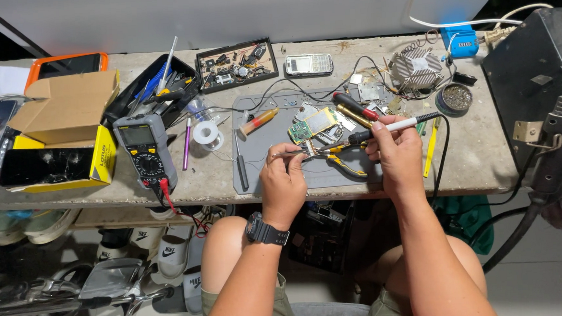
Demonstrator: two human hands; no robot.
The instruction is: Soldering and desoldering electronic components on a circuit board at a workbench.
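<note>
My left hand (283, 177) grips metal tweezers (294, 153) that pinch a small component above the grey work mat (255, 159). My right hand (394, 152) holds a soldering iron (393, 126) with a white and black handle, its tip pointing left at the piece in the tweezers. A green circuit board (311, 125) lies on the mat just beyond the two hands. Yellow-handled pliers (343, 162) rest on the mat under my right hand. A black watch sits on my left wrist.
A multimeter (145, 150) with red lead, solder spool (207, 134), yellow box (60, 158) and open cardboard box lie left. Behind are a black tool tray (153, 88), parts tray (236, 64), old phone (308, 64), heatsink (416, 68) and a black station (536, 77) at right.
</note>
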